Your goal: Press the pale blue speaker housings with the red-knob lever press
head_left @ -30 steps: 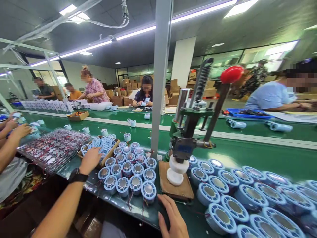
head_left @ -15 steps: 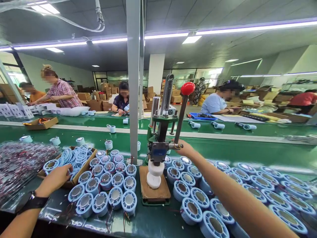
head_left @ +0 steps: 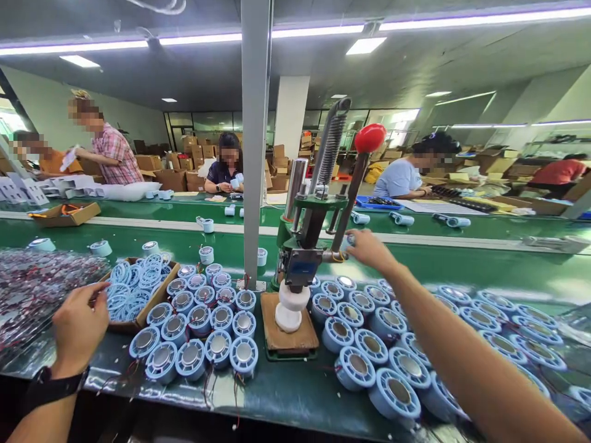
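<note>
My left hand (head_left: 83, 323) is raised at the left, between a heap of small wired parts (head_left: 41, 289) and a cardboard box of light blue plastic rings (head_left: 143, 280). Its fingers are curled toward the thumb; what they hold, if anything, I cannot make out. Beyond the lever of the hand press, my right hand (head_left: 372, 251) pinches a light blue round housing (head_left: 349, 240), partly hidden by the fingers. The green hand press (head_left: 302, 267) has a red ball knob (head_left: 370, 138) and a white pressing head (head_left: 294, 298) above a white round seat (head_left: 288, 318).
Light blue round housings with metal discs (head_left: 218, 346) stand in rows left of the press, and more (head_left: 355, 368) to its right. A grey post (head_left: 252, 154) rises behind. Housings lie along the green conveyor belt (head_left: 438, 261). Several co-workers sit or stand across the line.
My left hand has moved left off the box of rings, its fingers drawn in. My right hand has moved away from the lever's pivot, and a blue housing now shows in it.
</note>
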Available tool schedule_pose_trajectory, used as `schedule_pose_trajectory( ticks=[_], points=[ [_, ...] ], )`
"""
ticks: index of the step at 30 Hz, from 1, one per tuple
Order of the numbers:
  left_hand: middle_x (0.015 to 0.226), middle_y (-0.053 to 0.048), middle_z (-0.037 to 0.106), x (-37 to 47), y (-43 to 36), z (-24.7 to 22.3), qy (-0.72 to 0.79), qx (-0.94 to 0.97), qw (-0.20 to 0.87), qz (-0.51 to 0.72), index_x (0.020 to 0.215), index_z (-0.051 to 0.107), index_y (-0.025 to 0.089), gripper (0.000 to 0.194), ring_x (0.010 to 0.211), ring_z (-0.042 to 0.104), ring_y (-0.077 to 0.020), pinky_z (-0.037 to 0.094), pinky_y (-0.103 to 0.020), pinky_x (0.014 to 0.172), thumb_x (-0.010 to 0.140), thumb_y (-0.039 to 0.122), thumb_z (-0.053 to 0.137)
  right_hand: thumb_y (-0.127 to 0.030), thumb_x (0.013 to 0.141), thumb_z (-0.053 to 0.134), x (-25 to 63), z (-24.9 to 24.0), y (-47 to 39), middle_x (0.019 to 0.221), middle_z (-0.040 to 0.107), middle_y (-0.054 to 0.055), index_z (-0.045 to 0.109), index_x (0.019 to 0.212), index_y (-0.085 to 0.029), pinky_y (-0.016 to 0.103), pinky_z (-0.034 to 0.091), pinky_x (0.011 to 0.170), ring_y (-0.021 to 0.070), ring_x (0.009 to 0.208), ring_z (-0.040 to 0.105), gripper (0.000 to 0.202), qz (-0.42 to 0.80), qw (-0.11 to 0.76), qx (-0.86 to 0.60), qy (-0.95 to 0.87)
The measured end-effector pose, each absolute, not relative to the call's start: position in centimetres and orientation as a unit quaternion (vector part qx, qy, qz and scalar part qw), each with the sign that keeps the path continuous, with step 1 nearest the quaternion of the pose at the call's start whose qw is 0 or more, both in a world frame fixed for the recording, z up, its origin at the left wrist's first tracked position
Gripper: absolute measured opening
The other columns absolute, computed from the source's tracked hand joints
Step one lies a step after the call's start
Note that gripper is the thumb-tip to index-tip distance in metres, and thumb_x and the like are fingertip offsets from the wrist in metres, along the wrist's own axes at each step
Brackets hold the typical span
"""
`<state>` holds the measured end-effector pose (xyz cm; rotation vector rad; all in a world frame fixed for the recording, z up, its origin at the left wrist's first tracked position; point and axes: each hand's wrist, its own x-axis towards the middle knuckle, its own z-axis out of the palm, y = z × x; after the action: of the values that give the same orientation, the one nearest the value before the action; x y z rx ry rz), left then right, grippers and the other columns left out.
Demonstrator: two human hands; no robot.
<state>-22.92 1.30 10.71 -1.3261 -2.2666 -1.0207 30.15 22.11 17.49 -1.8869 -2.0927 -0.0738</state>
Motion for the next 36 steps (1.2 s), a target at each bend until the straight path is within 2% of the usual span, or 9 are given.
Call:
schedule_pose_trajectory(
  ticks=[4, 6, 9, 15, 19, 21, 24, 32, 36],
  points=[
    [0.106, 0.003, 0.069, -11.4, -2.2, 9.0, -0.665, -0.576, 0.041, -0.474, 0.096, 0.064, 0.036, 0.016, 0.096, 0.065, -0.0250, 0.056, -0.045, 0.092, 0.090, 0.033, 0.049, -0.012, 0.082, 0.057, 32.6, 17.7, 12.8, 0.121, 0.063, 0.012, 0.066, 0.121, -0.021, 0.037, 0.054, 0.096, 0.0227, 0.103, 0.066, 0.041, 0.026, 0.176, -0.567, -0.804],
    [0.104, 0.001, 0.071, -4.7, -3.4, 6.3, -0.533, -0.728, -0.089, -0.423, 0.096, 0.069, 0.038, 0.025, 0.094, 0.069, -0.0224, 0.061, -0.035, 0.081, 0.090, 0.022, 0.051, -0.015, 0.080, 0.057, 32.0, 16.1, 7.1, 0.128, 0.062, 0.006, 0.070, 0.114, -0.031, 0.033, 0.056, 0.094, 0.0207, 0.106, 0.068, 0.040, 0.090, 0.177, -0.466, -0.862],
    [0.100, -0.006, 0.071, 2.9, -3.2, 2.0, -0.474, -0.774, -0.199, -0.370, 0.099, 0.073, 0.028, 0.040, 0.088, 0.070, -0.0186, 0.061, -0.028, 0.076, 0.087, 0.007, 0.041, -0.008, 0.070, 0.052, 29.5, 12.2, 0.7, 0.135, 0.061, 0.001, 0.072, 0.107, -0.036, 0.033, 0.056, 0.097, 0.0205, 0.115, 0.067, 0.050, 0.163, 0.144, -0.401, -0.890],
    [0.119, -0.010, 0.069, 5.1, -1.4, -1.9, -0.536, -0.775, -0.127, -0.311, 0.110, 0.072, 0.022, 0.048, 0.113, 0.063, -0.0249, 0.056, -0.043, 0.098, 0.083, -0.002, 0.039, -0.002, 0.060, 0.039, 26.5, 4.9, -2.4, 0.139, 0.058, 0.002, 0.072, 0.095, -0.029, 0.044, 0.048, 0.109, 0.0227, 0.132, 0.055, 0.055, 0.206, 0.200, -0.429, -0.856],
    [0.126, -0.012, 0.065, 4.9, -2.4, -2.0, -0.567, -0.773, -0.085, -0.273, 0.119, 0.068, 0.023, 0.037, 0.119, 0.059, -0.0306, 0.053, -0.050, 0.099, 0.086, 0.012, 0.055, -0.006, 0.077, 0.044, 25.7, 1.2, -2.9, 0.148, 0.049, 0.006, 0.069, 0.102, -0.026, 0.044, 0.048, 0.109, 0.0244, 0.137, 0.050, 0.041, 0.204, 0.352, -0.442, -0.799],
    [0.127, -0.013, 0.063, 5.4, -2.8, -1.9, -0.594, -0.758, -0.075, -0.259, 0.122, 0.067, 0.024, 0.042, 0.119, 0.058, -0.0349, 0.052, -0.055, 0.098, 0.080, 0.021, 0.069, -0.018, 0.087, 0.055, 24.8, -0.4, -3.2, 0.143, 0.053, 0.011, 0.064, 0.117, -0.025, 0.041, 0.053, 0.103, 0.0259, 0.130, 0.056, 0.032, 0.154, 0.430, -0.466, -0.758],
    [0.125, -0.012, 0.063, 5.9, -3.1, -1.6, -0.612, -0.746, -0.083, -0.250, 0.121, 0.067, 0.027, 0.043, 0.117, 0.058, -0.0345, 0.051, -0.054, 0.097, 0.078, 0.022, 0.071, -0.025, 0.087, 0.063, 23.5, -2.0, -3.2, 0.131, 0.061, 0.011, 0.058, 0.123, -0.025, 0.036, 0.059, 0.094, 0.0246, 0.118, 0.065, 0.036, 0.078, 0.498, -0.502, -0.703],
    [0.134, -0.011, 0.063, 5.5, -2.9, -2.1, -0.597, -0.742, -0.125, -0.278, 0.132, 0.061, 0.024, 0.051, 0.124, 0.055, -0.0357, 0.047, -0.057, 0.103, 0.081, 0.020, 0.064, -0.024, 0.085, 0.067, 25.8, -2.9, -3.9, 0.121, 0.069, 0.005, 0.055, 0.127, -0.024, 0.030, 0.057, 0.096, 0.0209, 0.109, 0.070, 0.044, 0.083, 0.497, -0.515, -0.694],
    [0.132, -0.012, 0.065, 5.4, -2.9, -0.5, -0.585, -0.704, -0.222, -0.334, 0.138, 0.053, 0.019, 0.055, 0.121, 0.061, -0.0292, 0.051, -0.047, 0.104, 0.084, 0.023, 0.063, -0.020, 0.080, 0.069, 24.5, -3.2, -3.5, 0.122, 0.070, 0.007, 0.056, 0.128, -0.021, 0.028, 0.058, 0.095, 0.0210, 0.109, 0.070, 0.049, 0.124, 0.492, -0.520, -0.687]
  ],
)
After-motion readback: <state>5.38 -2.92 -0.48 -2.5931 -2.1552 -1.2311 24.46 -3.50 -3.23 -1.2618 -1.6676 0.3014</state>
